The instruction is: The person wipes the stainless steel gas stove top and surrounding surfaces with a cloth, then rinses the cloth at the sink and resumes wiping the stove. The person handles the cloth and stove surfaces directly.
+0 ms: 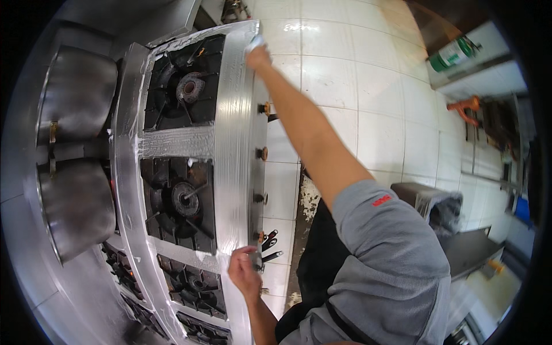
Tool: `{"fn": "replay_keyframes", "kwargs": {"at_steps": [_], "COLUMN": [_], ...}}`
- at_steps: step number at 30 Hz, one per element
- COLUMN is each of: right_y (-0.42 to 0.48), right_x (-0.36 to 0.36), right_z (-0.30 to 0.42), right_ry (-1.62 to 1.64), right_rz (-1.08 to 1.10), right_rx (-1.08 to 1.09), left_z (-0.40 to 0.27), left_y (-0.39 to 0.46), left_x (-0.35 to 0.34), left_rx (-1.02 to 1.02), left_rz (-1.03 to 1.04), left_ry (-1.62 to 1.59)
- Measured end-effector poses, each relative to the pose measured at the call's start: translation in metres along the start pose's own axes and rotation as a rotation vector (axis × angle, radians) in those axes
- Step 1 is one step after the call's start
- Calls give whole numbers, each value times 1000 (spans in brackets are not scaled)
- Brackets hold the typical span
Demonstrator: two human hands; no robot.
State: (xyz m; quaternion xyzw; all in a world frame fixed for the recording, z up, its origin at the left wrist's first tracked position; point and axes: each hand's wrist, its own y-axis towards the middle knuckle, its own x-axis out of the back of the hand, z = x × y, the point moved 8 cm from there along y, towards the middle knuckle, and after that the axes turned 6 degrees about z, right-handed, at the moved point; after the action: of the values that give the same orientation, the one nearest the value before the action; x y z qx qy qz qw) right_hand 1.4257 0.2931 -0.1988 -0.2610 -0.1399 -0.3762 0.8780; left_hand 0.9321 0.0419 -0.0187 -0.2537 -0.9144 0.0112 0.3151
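My right hand (258, 57) reaches to the far end of the stainless steel range's front ledge (235, 108), shut on a small whitish cloth or sponge (255, 42) pressed to the metal. White foam streaks lie on the ledge and around the burners. My left hand (243, 269) is at the ledge's near part, fingers bent and blurred; whether it holds anything is unclear. Cast iron grates and burners, one at the far end (188, 87) and one in the middle (186, 199), sit in dark wells left of the ledge. Foam also covers the crossbar (179, 141) between them.
Two large metal pots (77, 95) (77, 207) stand behind the range. Control knobs (263, 154) line its front, with black handles (271, 256) sticking out near my left hand. White floor tiles (327, 82), a green cylinder (453, 55) and an orange object (465, 108) are to the right.
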Motion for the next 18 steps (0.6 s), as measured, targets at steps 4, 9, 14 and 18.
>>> {"fn": "replay_keyframes", "kwargs": {"at_steps": [4,9,14,18], "right_y": [98,-42,56,93], "right_x": [43,-1,43,-27], "right_z": [45,84,112,185], "right_ry": [-184,-911,-696,-597], "right_rz": [-46,-135,-93,272], "right_rx": [258,1113,840,1193], "left_z": [19,-2,-30,3], "left_y": [1,17,12,-41], "left_x": [-51,-43,-16,-16], "left_rx": [265,454,464,641], "left_rz": [24,-153,-289,-472], "left_ry": [-168,-222,-158,-187]}}
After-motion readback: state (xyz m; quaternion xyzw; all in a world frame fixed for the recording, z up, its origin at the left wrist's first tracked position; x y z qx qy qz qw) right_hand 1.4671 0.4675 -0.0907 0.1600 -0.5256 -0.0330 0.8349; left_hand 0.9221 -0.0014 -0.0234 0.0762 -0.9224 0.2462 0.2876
